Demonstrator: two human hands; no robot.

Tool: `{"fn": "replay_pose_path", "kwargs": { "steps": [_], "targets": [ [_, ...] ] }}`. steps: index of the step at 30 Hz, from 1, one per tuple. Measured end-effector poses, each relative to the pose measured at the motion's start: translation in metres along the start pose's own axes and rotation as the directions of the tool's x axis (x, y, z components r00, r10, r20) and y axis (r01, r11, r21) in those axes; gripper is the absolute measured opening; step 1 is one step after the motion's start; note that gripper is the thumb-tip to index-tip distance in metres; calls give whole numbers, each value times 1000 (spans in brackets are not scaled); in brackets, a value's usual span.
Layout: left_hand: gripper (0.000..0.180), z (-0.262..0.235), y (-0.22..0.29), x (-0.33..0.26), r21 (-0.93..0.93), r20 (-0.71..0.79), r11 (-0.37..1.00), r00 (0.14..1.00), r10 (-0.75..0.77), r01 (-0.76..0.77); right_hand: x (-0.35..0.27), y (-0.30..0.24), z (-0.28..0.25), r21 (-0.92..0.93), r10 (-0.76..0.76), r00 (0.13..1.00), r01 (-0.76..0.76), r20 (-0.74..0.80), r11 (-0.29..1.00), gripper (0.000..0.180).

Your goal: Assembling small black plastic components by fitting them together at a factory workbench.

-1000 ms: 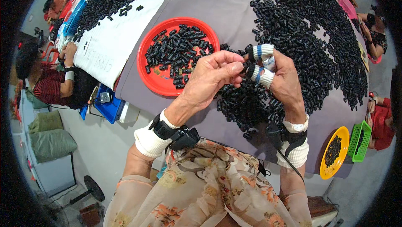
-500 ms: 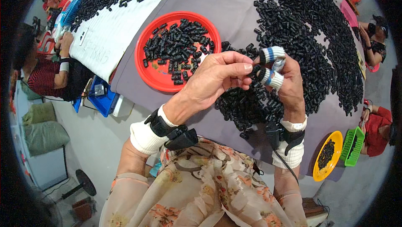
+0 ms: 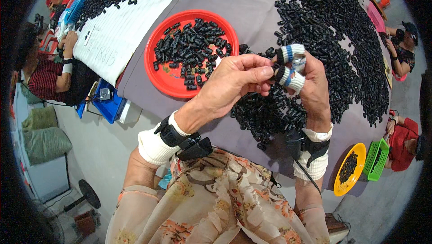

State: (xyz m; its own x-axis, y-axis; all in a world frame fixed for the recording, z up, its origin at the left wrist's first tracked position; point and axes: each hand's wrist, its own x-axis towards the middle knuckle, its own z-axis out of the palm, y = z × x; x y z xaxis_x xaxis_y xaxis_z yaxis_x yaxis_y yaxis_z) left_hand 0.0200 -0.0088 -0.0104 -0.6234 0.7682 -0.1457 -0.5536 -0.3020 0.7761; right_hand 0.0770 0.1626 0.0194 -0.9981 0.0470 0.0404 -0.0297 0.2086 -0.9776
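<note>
My left hand (image 3: 234,84) and my right hand (image 3: 306,84) meet above a heap of small black plastic pieces (image 3: 270,113) on a grey cloth table (image 3: 252,1). Both pinch one small black piece (image 3: 273,74) between their fingertips. White and blue cloth tape wraps two fingers of my right hand. A red round tray (image 3: 168,79) holding several black pieces lies just left of my left hand. Both wrists wear white cuffs with black strapped devices.
A large spread of black pieces (image 3: 333,28) covers the table's right side. A white sheet (image 3: 117,37) with more pieces lies to the left. Other people sit at the left (image 3: 49,75) and right (image 3: 405,48). A yellow bowl (image 3: 348,169) and green basket (image 3: 377,159) stand at lower right.
My two hands have stayed together over the heap, shifting slightly. The view has moved a little, so the tray and table sit lower in the picture.
</note>
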Motion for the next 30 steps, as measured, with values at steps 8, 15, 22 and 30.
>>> {"fn": "replay_pose_path", "kwargs": {
  "steps": [8,15,22,30],
  "targets": [
    [20,-6,-4,10,-267,67,963,998,-22,39,5,-8,1,-110,-5,999,0,-50,994,22],
    [19,-7,-5,11,-415,75,910,997,13,19,4,-9,-2,-170,33,999,-34,-9,985,27],
    [24,2,-5,19,-412,74,911,997,36,-2,12,4,-3,-254,-65,997,76,52,964,36],
    [22,3,-3,19,-467,47,884,998,29,-4,20,-5,-3,-353,2,998,21,63,936,37]
  ]
}}
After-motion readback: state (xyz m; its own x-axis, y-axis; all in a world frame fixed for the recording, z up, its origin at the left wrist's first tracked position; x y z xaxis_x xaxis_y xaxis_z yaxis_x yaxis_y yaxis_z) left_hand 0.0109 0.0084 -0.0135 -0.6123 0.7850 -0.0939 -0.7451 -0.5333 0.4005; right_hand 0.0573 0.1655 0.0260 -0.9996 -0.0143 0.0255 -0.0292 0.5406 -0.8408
